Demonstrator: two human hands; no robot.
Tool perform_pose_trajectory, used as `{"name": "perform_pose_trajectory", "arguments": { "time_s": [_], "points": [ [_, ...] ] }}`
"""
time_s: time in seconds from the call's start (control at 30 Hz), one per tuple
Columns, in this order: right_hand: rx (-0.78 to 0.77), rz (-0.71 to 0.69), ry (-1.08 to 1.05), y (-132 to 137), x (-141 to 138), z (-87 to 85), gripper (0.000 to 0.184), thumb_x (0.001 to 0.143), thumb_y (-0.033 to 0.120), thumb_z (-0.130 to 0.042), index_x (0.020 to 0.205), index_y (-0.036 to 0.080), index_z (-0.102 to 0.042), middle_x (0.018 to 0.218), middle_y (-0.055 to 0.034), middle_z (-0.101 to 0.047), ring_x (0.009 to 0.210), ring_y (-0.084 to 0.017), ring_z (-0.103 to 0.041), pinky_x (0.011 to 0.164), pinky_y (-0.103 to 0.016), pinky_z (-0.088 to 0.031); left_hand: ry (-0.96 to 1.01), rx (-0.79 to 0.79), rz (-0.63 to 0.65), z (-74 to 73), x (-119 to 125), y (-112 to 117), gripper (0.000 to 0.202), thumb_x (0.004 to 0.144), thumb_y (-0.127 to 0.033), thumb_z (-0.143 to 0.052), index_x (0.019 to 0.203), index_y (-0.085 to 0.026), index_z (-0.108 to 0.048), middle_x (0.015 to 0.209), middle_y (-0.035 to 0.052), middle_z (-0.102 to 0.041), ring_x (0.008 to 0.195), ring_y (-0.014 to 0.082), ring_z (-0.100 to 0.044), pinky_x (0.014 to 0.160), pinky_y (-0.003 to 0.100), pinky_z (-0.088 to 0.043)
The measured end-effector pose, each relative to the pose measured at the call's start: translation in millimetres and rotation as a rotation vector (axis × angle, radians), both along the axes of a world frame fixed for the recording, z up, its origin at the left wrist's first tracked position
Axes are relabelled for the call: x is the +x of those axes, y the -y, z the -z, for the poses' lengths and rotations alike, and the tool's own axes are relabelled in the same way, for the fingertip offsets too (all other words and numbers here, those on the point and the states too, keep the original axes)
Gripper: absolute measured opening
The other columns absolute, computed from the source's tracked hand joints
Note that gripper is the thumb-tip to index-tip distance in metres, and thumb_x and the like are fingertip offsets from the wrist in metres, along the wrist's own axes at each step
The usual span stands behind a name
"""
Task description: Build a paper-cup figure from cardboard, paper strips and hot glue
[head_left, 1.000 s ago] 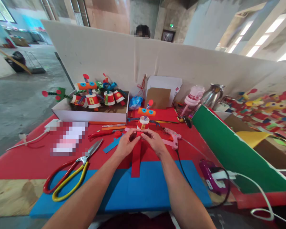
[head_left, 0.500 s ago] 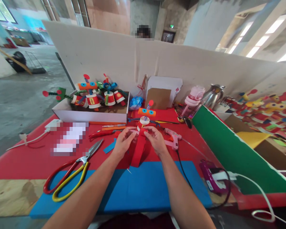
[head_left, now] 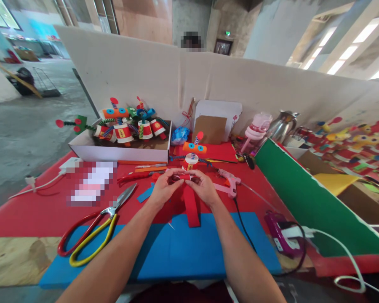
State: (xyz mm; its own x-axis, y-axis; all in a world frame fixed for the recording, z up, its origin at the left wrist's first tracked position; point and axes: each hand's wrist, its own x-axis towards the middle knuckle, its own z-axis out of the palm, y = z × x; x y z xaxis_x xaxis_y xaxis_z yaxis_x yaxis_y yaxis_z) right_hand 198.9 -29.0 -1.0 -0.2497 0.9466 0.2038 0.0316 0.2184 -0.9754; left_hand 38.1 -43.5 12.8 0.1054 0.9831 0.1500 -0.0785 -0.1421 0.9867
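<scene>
Both of my hands meet over the middle of the table around a red paper strip (head_left: 192, 206). My left hand (head_left: 166, 186) pinches its upper end from the left, thumb against it. From the right, my right hand (head_left: 203, 185) closes on the same end, the thumbs nearly touching. The strip's loose end hangs down toward me over the blue board (head_left: 189, 248). Just beyond my fingers stands a paper-cup figure (head_left: 192, 159) with an orange tube head (head_left: 194, 147) and spiral arms. A pink glue gun (head_left: 230, 182) lies right of my right hand.
Large scissors (head_left: 104, 223) with red and yellow handles lie at left. A white box (head_left: 120, 152) of similar figures stands behind. At right are a green-sided box (head_left: 309, 206), a purple power device (head_left: 282, 235) with cables, and a pink bottle (head_left: 255, 132).
The strip's lower end has swung to the right, and its top now lies between both hands. My hands have drawn slightly closer together.
</scene>
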Motion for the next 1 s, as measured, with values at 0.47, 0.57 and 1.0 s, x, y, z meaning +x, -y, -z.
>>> {"name": "perform_pose_trajectory", "arguments": {
  "time_s": [0.47, 0.57, 1.0],
  "points": [
    [-0.195, -0.005, -0.221, 4.2, 0.4, -8.1, 0.027, 0.083, 0.048, -0.060, 0.095, 0.025, -0.062, 0.092, -0.0024, -0.066, 0.075, -0.015, -0.062, 0.073, -0.032, -0.052, 0.503, -0.368, -0.043, -3.2, -1.0, -0.9, 0.029, 0.058, -0.024, -0.079, 0.083, -0.018, -0.068, 0.070, -0.0012, -0.067, 0.061, 0.0099, -0.060, 0.059, 0.021, -0.048],
    [-0.066, 0.002, -0.123, 2.6, -0.9, -4.9, 0.020, 0.074, 0.035, -0.069, 0.089, 0.024, -0.063, 0.089, -0.0008, -0.065, 0.076, -0.015, -0.061, 0.074, -0.029, -0.051, 0.540, -0.417, -0.038, -3.7, -2.6, -2.4, 0.025, 0.058, -0.020, -0.078, 0.081, -0.017, -0.067, 0.059, -0.0040, -0.062, 0.050, 0.0059, -0.053, 0.051, 0.018, -0.044],
    [-0.026, 0.000, -0.025, 2.2, -5.5, 2.8, 0.016, 0.074, 0.038, -0.068, 0.078, 0.022, -0.070, 0.083, -0.0014, -0.068, 0.082, -0.019, -0.061, 0.077, -0.032, -0.049, 0.405, -0.284, -0.003, -7.7, 3.1, 3.7, 0.029, 0.060, -0.030, -0.081, 0.074, -0.018, -0.059, 0.067, -0.0042, -0.063, 0.058, 0.0072, -0.057, 0.055, 0.018, -0.044]
  ]
}}
